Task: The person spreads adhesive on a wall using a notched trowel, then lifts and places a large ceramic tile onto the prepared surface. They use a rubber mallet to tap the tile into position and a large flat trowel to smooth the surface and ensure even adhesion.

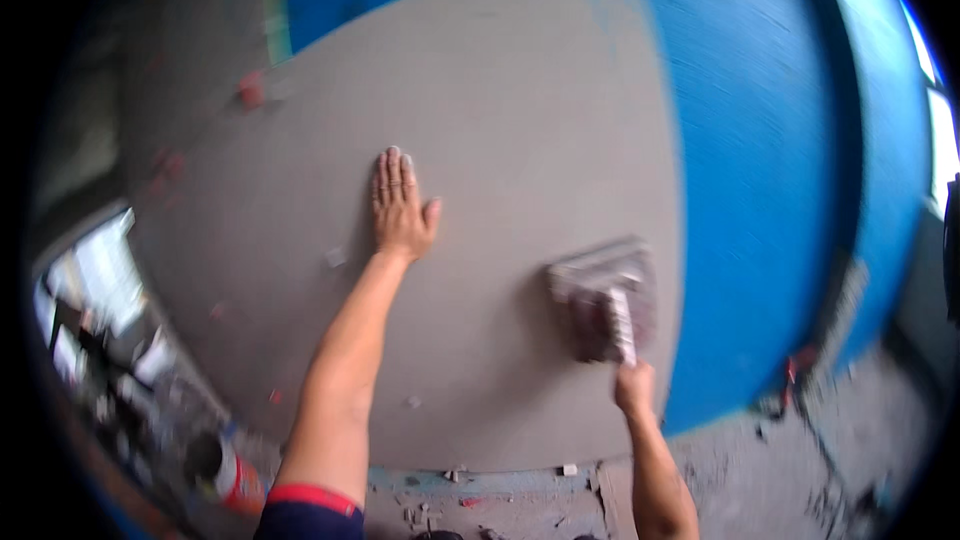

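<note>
A large grey wall tile [500,90] fills the middle of the view, its right edge against a blue-coated wall. My left hand [403,210] lies flat on the tile, fingers together and pointing up, thumb out to the right, holding nothing. At the lower right, my right hand [634,389] is closed round the pale handle of a hand tool [595,305] with a broad, squarish grey head. Motion blurs this head, so its exact kind is unclear. It is over the tile's lower right part; whether it touches the surface I cannot tell.
Blue wall [745,190] runs up the right side to a projecting blue column [890,130]. Small red pieces [250,90] sit along the tile's left. Below, a bucket [225,475] stands at the left, and rubble [430,518] litters the floor.
</note>
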`<act>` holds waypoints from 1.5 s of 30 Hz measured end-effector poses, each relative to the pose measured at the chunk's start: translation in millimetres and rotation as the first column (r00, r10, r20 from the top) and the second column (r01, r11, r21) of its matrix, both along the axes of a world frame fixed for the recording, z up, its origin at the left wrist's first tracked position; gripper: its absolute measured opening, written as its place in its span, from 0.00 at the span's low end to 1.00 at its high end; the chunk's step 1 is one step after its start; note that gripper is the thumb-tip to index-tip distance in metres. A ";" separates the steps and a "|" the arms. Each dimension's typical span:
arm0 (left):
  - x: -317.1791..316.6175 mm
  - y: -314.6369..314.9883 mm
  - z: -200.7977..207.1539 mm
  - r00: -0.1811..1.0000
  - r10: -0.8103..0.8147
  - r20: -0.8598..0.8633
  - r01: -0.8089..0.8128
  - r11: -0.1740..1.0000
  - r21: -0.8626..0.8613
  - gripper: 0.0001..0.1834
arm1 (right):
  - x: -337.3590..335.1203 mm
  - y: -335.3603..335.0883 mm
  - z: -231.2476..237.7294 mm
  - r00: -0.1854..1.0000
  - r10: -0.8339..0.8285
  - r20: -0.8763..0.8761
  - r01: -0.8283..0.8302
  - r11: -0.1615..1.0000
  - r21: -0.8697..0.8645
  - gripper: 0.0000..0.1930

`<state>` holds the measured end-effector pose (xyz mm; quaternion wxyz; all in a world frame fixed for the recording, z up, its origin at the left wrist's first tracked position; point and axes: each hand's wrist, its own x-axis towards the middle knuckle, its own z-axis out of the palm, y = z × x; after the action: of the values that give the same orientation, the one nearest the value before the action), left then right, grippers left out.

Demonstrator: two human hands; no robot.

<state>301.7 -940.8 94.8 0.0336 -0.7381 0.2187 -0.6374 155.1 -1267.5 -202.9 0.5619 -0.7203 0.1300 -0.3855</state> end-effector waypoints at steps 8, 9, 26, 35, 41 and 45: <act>21.0 74.2 -8.8 0.991 0.075 0.108 -0.020 0.896 -0.444 0.49 | 25.5 -22.7 -23.7 0.985 -0.068 -0.159 0.025 0.966 -0.259 0.40; 18.3 70.0 -7.1 0.999 0.036 0.028 -0.019 0.881 -0.473 0.49 | 16.8 -25.3 -21.0 0.992 -0.007 -0.126 -0.021 0.976 -0.215 0.39; 4.9 75.0 -4.0 0.998 -0.055 -0.005 0.045 0.863 -0.503 0.45 | 27.0 125.4 141.9 1.000 -0.025 0.015 0.029 0.914 -0.405 0.27; 3.5 79.3 4.4 0.993 -0.118 0.018 0.111 0.848 -0.518 0.41 | -83.9 138.8 252.6 0.900 0.364 0.239 -0.333 0.929 -0.161 0.27; 7.9 80.1 0.7 0.993 -0.114 -0.011 0.091 0.845 -0.528 0.41 | 0.5 172.9 261.3 0.960 0.012 0.281 0.056 0.971 -0.234 0.23; 1.8 82.6 1.4 0.992 -0.122 -0.044 0.081 0.853 -0.516 0.41 | 45.2 197.7 332.8 0.988 0.019 0.152 0.063 0.851 -0.521 0.31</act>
<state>303.6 -858.2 96.1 -0.2061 -0.7312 0.0808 -0.6452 200.3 -1069.8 129.9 0.3480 -0.8132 -0.0147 -0.4662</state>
